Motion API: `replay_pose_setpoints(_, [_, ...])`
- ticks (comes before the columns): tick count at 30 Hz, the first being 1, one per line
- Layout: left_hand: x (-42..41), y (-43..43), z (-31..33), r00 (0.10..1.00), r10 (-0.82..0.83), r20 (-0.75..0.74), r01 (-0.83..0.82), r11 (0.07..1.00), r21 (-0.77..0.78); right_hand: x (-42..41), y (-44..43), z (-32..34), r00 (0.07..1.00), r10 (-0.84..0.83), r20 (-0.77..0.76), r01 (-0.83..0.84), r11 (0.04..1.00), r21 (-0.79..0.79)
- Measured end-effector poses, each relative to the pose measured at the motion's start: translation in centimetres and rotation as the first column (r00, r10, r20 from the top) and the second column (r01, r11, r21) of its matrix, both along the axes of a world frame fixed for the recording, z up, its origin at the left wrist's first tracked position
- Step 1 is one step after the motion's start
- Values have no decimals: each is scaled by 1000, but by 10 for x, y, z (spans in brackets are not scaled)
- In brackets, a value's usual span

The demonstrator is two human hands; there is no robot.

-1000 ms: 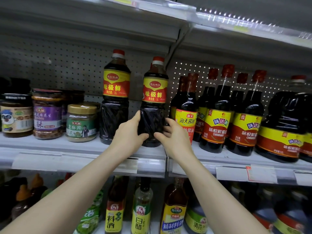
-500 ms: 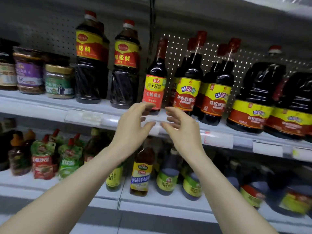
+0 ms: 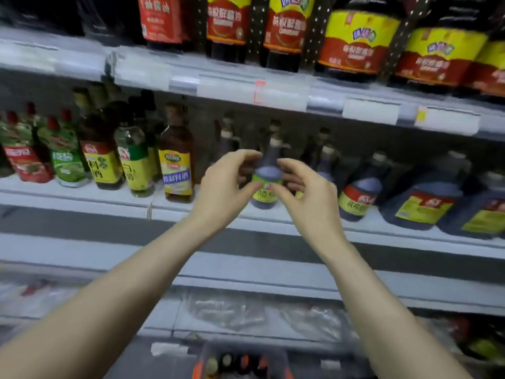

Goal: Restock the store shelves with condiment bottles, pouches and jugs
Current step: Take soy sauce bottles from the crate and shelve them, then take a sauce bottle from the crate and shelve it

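bottles (image 3: 175,160) crowd the shelf (image 3: 82,198) beyond both empty hands (image 3: 224,187) (image 3: 308,198).

Top-shelf bottles (image 3: 226,23) are cut off above, and the basket (image 3: 197,371) is blurred.

A pale grey metal top shelf (image 3: 82,64) is running across the view and slanting down toward the right. White price labels (image 3: 370,112) are sitting in the clear strip along its front edge. A middle shelf (image 3: 68,196) and a lower shelf (image 3: 82,253) are lying beneath it. A dark perforated back panel (image 3: 312,28) is showing behind the top level. Dim, cool light is leaving the recesses under each shelf in shadow.
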State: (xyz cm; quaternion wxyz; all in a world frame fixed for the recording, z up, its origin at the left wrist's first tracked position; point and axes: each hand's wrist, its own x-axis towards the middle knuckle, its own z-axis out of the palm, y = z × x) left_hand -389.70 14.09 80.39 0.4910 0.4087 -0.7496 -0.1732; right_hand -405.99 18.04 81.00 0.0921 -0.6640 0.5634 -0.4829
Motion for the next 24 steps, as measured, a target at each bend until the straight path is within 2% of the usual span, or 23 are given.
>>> replay_pose_setpoints(3, [-22, 19, -34, 999, -49, -10, 49, 992, 120, -22, 23, -29, 1000, -3, -15, 4, 999, 36])
replay_pose_setpoints(8, [-49, 51, -103, 994, -106, 15, 96, 942, 320, -54, 62, -98, 998, -60, -8, 61, 976, 211])
replay_pose_setpoints(14, [-60, 73, -176, 980, -196, 31, 158, 862, 482, -65, 102, -174, 986, -166, 36, 141, 920, 366])
replay_pose_setpoints(24, [-46, 105, -296, 977, -206, 48, 115, 707, 698, -57, 144, -284, 976, -215, 38, 154, 805, 573])
